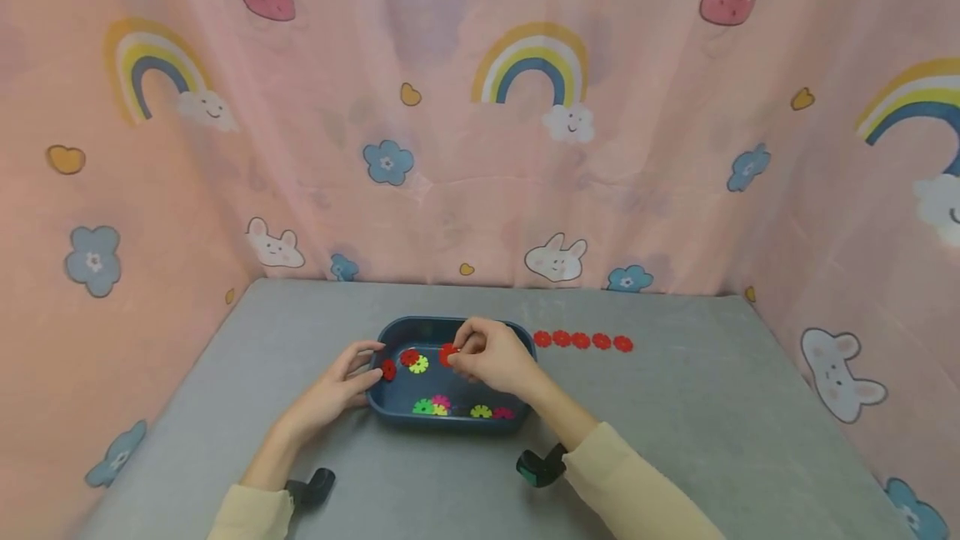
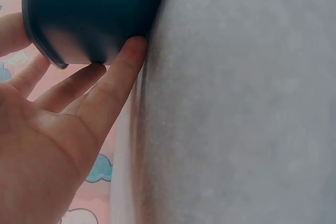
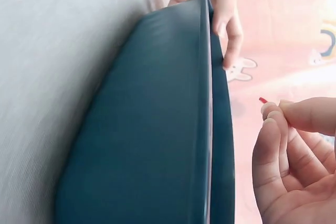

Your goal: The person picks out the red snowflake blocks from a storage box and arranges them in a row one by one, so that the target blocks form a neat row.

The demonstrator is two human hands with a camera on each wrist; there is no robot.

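Note:
My right hand [image 1: 491, 357] is above a dark blue plastic tray [image 1: 450, 422], pinching a red snowflake disc [image 1: 447, 354] between thumb and fingertips. In the right wrist view, only a thin red edge [image 3: 263, 99] of that disc shows past the fingers. At the tray's left end, my left hand [image 1: 341, 386] holds the rim, some fingertips over it and others against the outer wall [image 2: 89, 19]. Inside the tray lie several snowflake discs: red [image 1: 387, 369], yellow [image 1: 481, 412], green [image 1: 423, 407] and pink [image 1: 503, 413].
On the grey table [image 1: 675, 423], several red snowflake discs [image 1: 581, 341] lie in a row to the right of the tray. A pink patterned curtain [image 1: 450, 215] hangs behind the table and along its sides. Dark wrist cameras [image 1: 542, 467] sit at both cuffs.

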